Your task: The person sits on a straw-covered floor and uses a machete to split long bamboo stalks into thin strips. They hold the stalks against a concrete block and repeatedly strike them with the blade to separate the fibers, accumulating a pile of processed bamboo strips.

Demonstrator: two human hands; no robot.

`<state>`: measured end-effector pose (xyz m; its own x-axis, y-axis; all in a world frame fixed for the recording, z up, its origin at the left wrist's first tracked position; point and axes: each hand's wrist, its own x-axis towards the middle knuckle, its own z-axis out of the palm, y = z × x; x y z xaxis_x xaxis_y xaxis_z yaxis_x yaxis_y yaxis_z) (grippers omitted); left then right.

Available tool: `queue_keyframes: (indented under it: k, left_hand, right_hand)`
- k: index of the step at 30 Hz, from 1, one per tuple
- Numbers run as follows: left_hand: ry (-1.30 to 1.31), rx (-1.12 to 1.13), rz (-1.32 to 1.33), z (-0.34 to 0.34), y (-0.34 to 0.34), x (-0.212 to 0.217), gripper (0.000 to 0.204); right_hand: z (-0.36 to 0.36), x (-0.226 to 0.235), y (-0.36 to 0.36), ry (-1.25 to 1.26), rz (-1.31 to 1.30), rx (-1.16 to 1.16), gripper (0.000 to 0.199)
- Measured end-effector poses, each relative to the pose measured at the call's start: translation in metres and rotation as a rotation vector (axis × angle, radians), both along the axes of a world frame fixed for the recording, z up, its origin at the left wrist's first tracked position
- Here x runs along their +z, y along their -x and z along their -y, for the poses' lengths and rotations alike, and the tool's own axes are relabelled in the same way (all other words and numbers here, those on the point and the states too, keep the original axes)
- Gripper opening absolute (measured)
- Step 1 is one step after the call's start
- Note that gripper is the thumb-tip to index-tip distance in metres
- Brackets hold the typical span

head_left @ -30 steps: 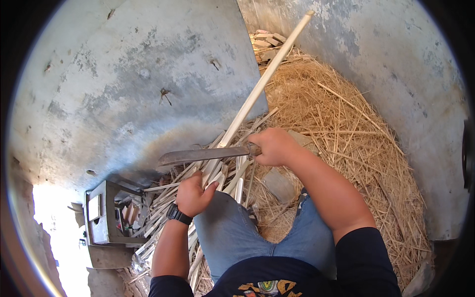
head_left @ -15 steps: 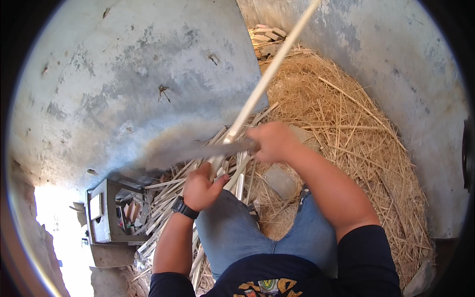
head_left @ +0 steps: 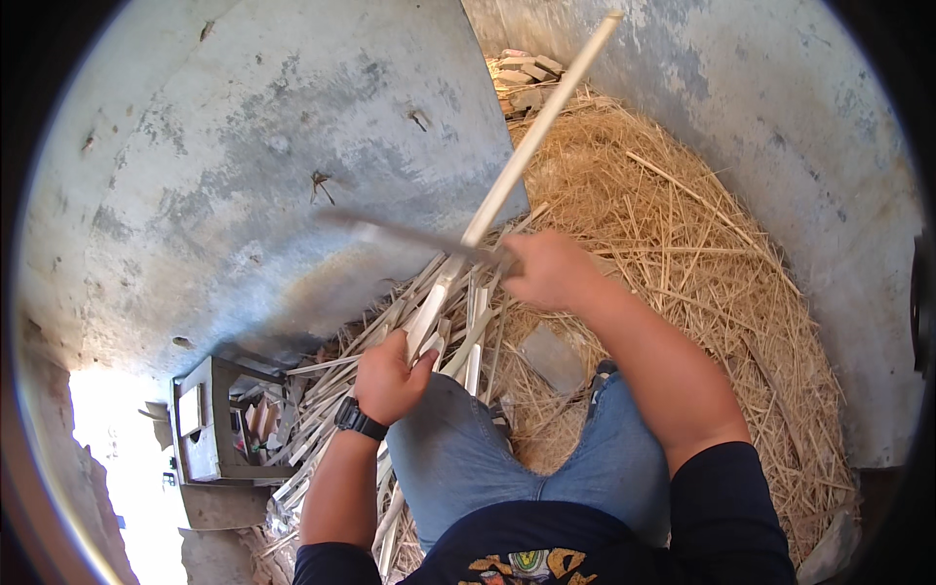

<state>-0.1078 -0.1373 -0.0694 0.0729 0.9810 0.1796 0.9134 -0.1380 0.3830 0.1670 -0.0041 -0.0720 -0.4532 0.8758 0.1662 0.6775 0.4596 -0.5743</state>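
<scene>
My left hand (head_left: 388,377), with a dark watch at its wrist, is closed round the lower part of a long pale bamboo pole (head_left: 526,151). The pole slants up and away to the right, and its far end shows near the top of the view. Near my left hand its surface looks split and hollowed. In my right hand (head_left: 556,273) is the handle of a long-bladed knife (head_left: 405,234). Its blade, smeared by motion, points left and crosses the pole; whether it touches the pole I cannot tell.
Split bamboo strips (head_left: 336,390) are heaped left of my legs, beside a grey wooden box frame (head_left: 200,439). Bamboo shavings (head_left: 682,292) cover the floor ahead and right. A flat stone (head_left: 553,358) lies between my feet. Worn grey walls (head_left: 234,127) stand close around.
The knife's blade has tilted up at its tip and sits farther up the pole. The pole has shifted toward me, so its far end shows. My left hand has moved slightly left.
</scene>
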Motion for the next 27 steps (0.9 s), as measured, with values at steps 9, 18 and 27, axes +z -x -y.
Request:
queue_keyframes:
  k: [9,18,27]
  left_hand:
    - [-0.076,-0.121,-0.197,-0.023,-0.004,0.042,0.043]
    - [-0.007,-0.164,-0.117,-0.026,-0.013,0.042,0.052]
    - [0.172,-0.070,0.211,0.044,0.026,0.007,0.049]
  right_hand:
    - [-0.016,-0.008,-0.025,0.009,-0.191,-0.089,0.029]
    - [-0.008,0.003,-0.031,-0.005,-0.186,-0.075,0.028]
    - [-0.026,-0.011,-0.055,0.081,-0.303,-0.155,0.036]
